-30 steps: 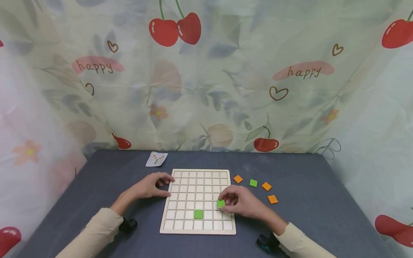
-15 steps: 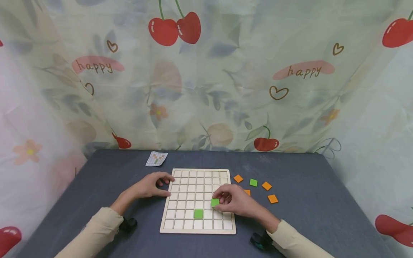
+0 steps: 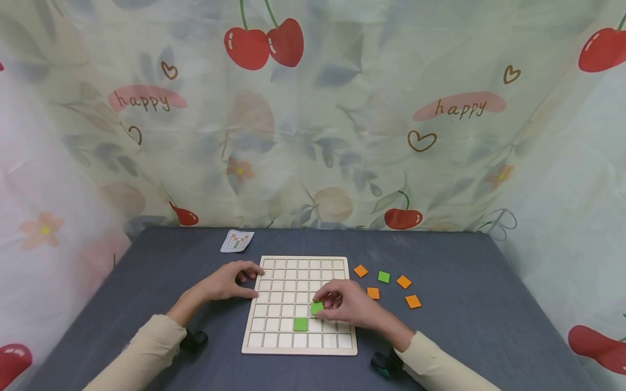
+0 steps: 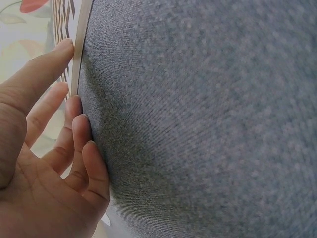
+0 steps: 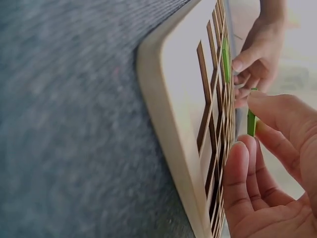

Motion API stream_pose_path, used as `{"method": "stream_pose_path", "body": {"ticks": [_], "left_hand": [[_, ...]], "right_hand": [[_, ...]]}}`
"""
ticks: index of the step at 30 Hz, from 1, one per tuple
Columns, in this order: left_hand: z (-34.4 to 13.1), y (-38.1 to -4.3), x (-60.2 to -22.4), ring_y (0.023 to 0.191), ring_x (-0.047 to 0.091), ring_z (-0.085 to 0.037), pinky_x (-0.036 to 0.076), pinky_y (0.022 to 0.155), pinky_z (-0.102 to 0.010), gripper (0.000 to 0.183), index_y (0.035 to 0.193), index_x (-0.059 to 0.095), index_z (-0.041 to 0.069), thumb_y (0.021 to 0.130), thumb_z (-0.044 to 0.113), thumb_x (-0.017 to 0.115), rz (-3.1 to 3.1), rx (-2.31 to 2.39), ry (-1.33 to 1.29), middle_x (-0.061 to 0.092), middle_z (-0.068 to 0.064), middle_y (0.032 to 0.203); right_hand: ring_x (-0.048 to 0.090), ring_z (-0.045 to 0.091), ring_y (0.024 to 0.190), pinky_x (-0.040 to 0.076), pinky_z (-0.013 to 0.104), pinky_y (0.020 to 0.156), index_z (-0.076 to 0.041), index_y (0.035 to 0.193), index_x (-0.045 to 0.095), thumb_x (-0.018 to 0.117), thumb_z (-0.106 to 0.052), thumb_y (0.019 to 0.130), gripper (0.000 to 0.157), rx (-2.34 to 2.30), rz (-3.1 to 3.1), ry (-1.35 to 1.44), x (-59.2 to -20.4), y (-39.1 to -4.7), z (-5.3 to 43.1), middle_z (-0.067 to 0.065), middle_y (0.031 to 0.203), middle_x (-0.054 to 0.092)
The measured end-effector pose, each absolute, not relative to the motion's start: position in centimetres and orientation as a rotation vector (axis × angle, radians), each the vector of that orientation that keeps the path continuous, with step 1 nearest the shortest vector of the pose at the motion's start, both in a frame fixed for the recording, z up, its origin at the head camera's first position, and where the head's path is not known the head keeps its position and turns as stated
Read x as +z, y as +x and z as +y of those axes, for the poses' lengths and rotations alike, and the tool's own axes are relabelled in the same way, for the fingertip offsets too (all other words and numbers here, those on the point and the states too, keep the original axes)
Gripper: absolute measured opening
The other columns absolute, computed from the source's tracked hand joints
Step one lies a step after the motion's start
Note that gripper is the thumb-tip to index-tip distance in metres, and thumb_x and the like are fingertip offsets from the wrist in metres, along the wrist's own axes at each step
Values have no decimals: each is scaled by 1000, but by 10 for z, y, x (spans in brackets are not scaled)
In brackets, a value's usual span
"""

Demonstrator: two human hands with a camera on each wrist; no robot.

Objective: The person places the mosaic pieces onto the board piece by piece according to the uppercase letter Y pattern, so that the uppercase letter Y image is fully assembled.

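Observation:
A pale wooden grid board (image 3: 281, 310) lies on the table in the head view, with one green square tile (image 3: 300, 324) seated in a cell of its second row from the front. My right hand (image 3: 349, 305) pinches another green tile (image 3: 317, 309) between thumb and fingers, over the board just behind and right of the seated one. In the right wrist view the held tile (image 5: 251, 119) stands edge-on, raised above the grid. At the board's left edge rests my left hand (image 3: 230, 281), its thumb and fingertips touching the rim and holding nothing.
Right of the board lie several loose orange tiles (image 3: 403, 282) and one green tile (image 3: 383, 277). A small printed pattern card (image 3: 237, 240) sits behind the board, to the left. Beyond the dark table (image 3: 455, 304) hangs a printed curtain (image 3: 313, 108).
My right hand has carried the green tile leftward across the board, uncovering an orange tile on the table behind it. My left hand has stayed at the board's edge.

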State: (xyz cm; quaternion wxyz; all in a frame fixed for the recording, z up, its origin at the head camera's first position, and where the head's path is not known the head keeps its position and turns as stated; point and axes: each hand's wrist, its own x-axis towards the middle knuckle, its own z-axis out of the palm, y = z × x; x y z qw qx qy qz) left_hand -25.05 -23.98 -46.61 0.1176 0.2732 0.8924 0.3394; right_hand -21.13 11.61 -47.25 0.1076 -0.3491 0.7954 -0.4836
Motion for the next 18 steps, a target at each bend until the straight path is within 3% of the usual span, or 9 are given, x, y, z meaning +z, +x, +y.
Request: {"method": "stream_pose_path", "body": {"ticks": [18], "left_hand": [[-240, -250, -465, 94, 56, -23, 46, 85, -44, 46, 127, 65, 5, 89, 23, 82, 2613, 989, 814, 59, -5, 108]], "right_hand": [[65, 16, 78, 53, 30, 72, -9, 105, 77, 86, -16, 85, 24, -1386, 2344, -991, -474, -216, 100, 2, 94, 71]]}}
